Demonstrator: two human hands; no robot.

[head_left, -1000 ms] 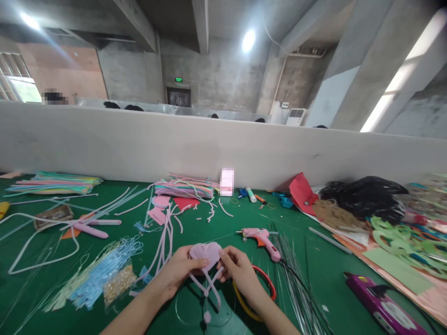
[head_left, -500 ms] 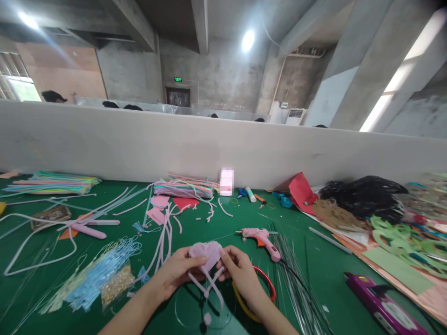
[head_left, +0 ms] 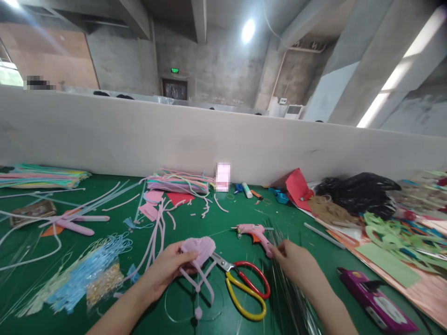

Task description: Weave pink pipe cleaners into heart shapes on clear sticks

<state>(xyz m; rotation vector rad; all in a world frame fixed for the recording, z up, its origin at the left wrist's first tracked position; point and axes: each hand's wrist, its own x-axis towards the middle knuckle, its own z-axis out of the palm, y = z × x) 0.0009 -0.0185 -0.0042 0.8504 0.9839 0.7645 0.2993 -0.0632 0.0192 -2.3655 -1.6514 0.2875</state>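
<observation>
My left hand (head_left: pixel 164 272) is closed on a pink pipe-cleaner piece (head_left: pixel 198 247), a fan-shaped coil with loose stems hanging below it, held just above the green table (head_left: pixel 216 218). My right hand (head_left: pixel 295 261) is out to the right. Its fingers curl around the handle end of a pink glue gun (head_left: pixel 254 230) that lies on the table. Red and yellow scissors (head_left: pixel 246 289) lie between my hands, blades pointing at the pink piece. A bundle of thin dark wires (head_left: pixel 289 298) runs under my right wrist.
Pastel pipe cleaners (head_left: pixel 178 184) are stacked by the white partition (head_left: pixel 139 135), with more at the far left (head_left: pixel 42 174). Light blue strands and a bag of gold bits (head_left: pixel 103 281) lie left of me. A purple box (head_left: pixel 375 304), green cut-outs (head_left: pixel 394 237) and a black bag (head_left: pixel 356 188) fill the right.
My right hand let go of the pink piece and moved right to the glue gun's handle, uncovering the scissors. The left hand kept the piece. The view shifted slightly.
</observation>
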